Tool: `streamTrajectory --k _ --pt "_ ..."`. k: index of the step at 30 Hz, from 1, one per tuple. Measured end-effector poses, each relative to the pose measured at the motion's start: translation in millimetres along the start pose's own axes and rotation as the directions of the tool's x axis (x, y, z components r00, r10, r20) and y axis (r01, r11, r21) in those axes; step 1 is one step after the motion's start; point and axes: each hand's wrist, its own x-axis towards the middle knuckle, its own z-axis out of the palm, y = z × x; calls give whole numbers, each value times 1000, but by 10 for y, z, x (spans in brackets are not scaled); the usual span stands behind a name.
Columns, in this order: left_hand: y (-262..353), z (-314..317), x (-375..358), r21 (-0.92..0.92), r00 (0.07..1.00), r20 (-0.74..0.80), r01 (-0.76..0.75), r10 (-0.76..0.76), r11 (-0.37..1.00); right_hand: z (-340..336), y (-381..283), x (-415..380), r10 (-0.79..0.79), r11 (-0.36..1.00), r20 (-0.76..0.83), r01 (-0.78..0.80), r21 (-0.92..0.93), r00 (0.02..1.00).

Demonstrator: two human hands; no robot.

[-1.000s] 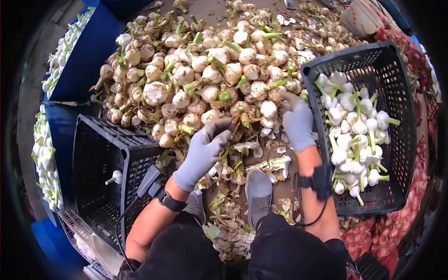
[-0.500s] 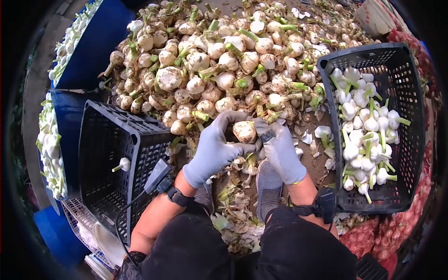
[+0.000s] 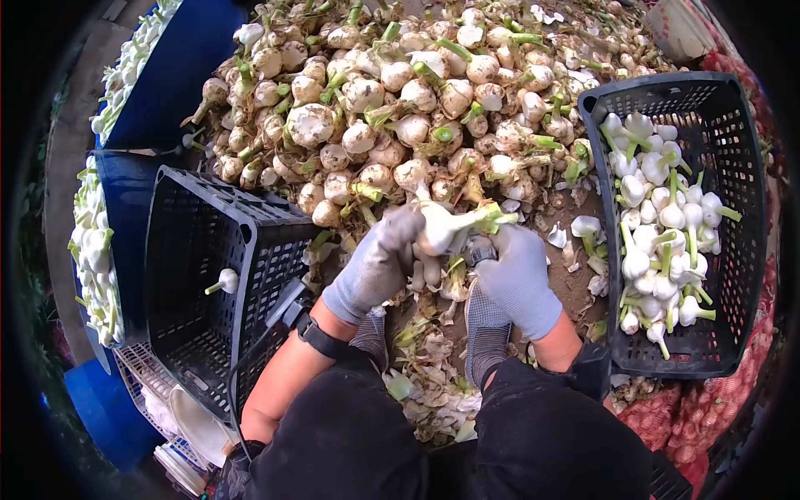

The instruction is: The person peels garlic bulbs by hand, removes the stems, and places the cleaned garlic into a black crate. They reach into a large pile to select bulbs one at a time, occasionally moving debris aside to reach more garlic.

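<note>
In my left hand, gloved in grey, is a garlic bulb with its white side showing and its stem pointing right. The left fingers wrap round the bulb from the left and below. My right hand, also gloved, is closed at the stem end, with a small dark tool at its fingers. Just beyond both hands lies a large heap of untrimmed garlic with brown skins and cut green stems. Peelings cover the ground below the hands, between my shoes.
A black crate at the right holds clean white garlic. Another black crate at the left has one bulb in it. Blue containers of white garlic stand at the far left. Red net bags lie at the lower right.
The bulb between my hands now shows a white surface and a stem pointing right, where a brownish face showed before. My right hand has shifted slightly right. The view has shifted slightly.
</note>
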Motion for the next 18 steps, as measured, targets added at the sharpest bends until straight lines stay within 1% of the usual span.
streamTrajectory --k 1,2,3,4,5,6,7,8,9,11,12,13,14,15,16,17,18 --pt "-58 -24 -4 0 1000 0 0 0 1000 -41 -21 -23 -155 946 -25 141 -291 988" --pt "-32 57 20 -62 997 -46 62 -65 996 -63 -44 -35 -306 792 -3 252 -557 952" --pt "16 137 37 -126 987 -89 119 -131 985 -14 -22 -11 -306 791 -2 253 -556 952" --pt "105 224 35 -232 981 -104 134 -162 963 79 22 30 -243 968 -102 233 -96 965" --pt "150 264 38 -233 981 -106 136 -165 963 125 -3 55 -134 901 -158 187 392 978" --pt "188 288 55 -6 980 -97 173 -173 985 97 -32 49 -131 900 -159 185 395 978" --pt "218 312 68 223 979 -89 198 -182 954 47 -71 37 -36 875 -18 40 483 999" --pt "215 365 51 325 991 -92 127 -102 937 18 -115 34 45 830 133 -111 546 990" --pt "185 345 -1 328 990 -92 128 -103 936 64 -29 31 44 829 132 -110 549 990" --pt "49 158 -124 404 988 -99 145 -114 903 182 222 37 172 835 200 -251 490 965" --pt "-33 58 -142 419 989 -92 144 -116 897 151 194 28 267 905 218 -322 277 939" --pt "-96 -10 -182 416 988 -95 149 -120 897 151 220 -9 271 904 221 -326 277 937" --pt "-42 14 -170 351 960 -267 182 -88 919 143 212 -52 278 667 335 -432 607 900" --pt "-5 29 -152 280 900 -432 200 -62 939 137 194 -85 233 309 440 -495 812 867" --pt "1 38 -116 381 910 -414 160 14 911 140 162 -121 268 720 372 -441 535 889" --pt "8 54 -94 378 913 -408 159 9 912 144 174 -127 275 720 367 -443 534 889" --pt "17 77 -78 694 960 -215 19 181 720 151 211 -137 230 777 351 -388 496 908"
